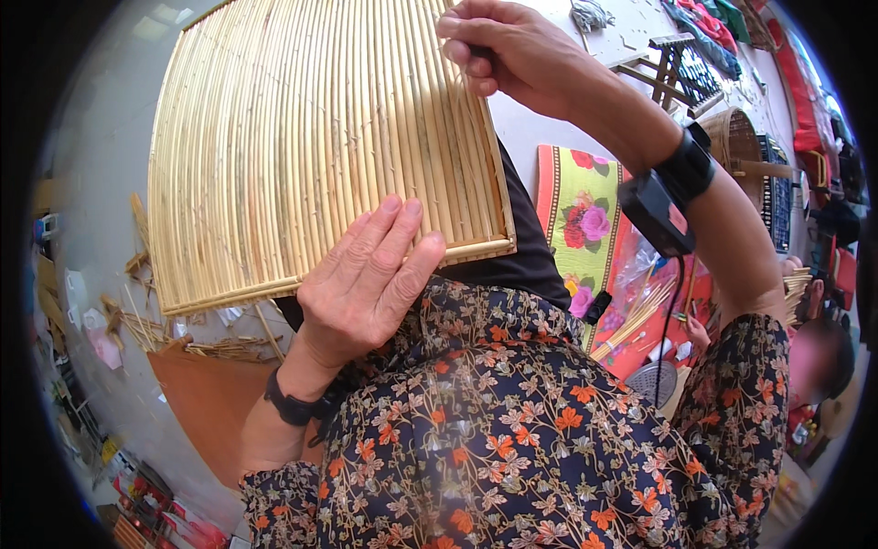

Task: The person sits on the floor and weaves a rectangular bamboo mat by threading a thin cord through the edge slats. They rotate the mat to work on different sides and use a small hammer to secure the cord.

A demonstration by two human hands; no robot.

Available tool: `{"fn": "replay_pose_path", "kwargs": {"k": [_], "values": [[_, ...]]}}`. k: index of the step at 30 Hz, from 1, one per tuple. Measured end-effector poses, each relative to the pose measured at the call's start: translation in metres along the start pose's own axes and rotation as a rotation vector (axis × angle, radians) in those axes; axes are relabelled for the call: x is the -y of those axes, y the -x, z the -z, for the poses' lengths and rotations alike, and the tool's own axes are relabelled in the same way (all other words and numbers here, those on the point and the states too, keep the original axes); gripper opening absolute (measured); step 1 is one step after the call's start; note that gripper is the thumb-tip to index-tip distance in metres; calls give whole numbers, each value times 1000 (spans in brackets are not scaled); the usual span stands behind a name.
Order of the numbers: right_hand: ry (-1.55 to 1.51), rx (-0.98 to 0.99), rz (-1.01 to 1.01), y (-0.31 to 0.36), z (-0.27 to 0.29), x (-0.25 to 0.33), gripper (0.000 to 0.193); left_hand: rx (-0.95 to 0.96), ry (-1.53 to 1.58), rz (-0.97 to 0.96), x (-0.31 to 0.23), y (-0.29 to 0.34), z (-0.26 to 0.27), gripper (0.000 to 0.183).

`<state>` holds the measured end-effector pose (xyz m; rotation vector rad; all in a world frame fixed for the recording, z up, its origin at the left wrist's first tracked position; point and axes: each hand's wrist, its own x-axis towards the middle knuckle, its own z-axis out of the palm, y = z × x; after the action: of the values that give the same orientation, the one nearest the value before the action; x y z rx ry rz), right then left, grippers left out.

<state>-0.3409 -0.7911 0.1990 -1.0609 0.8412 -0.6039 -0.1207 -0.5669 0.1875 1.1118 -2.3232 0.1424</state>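
A square panel of thin pale straw or reed stalks [302, 137], laid side by side and tied with fine thread, rests across my lap. A rim of thicker sticks frames it. My left hand [366, 274] lies on its near edge, fingers stretched out over the stalks, thumb apart. At the panel's far right edge my right hand [503, 55] is closed in a pinch, thumb against bent fingers. A small dark spot shows between those fingers, but what they hold is hidden.
A flowered yellow cloth [581, 215] lies to the right, beside a bundle of thin sticks [640, 316]. A small wooden folding stool [672, 78] and a woven basket [732, 137] stand farther off. Another person's hand [700, 334] shows at right. Stalk scraps [229, 348] lie at left.
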Motion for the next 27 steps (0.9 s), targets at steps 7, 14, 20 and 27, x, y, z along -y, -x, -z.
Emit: {"fn": "replay_pose_path", "kwargs": {"k": [7,14,20,27], "values": [[715,211,302,77,-11,19,10,17,-19,6,4,14,0,26],[931,241,405,140,-39,9,9,90,62,-38,13,32,14,17],[1202,409,578,148,-52,5,26,108,62,-10,15,33,23,21],[1281,422,620,155,-58,2,41,102,47,-7,12,33,22,24]]}}
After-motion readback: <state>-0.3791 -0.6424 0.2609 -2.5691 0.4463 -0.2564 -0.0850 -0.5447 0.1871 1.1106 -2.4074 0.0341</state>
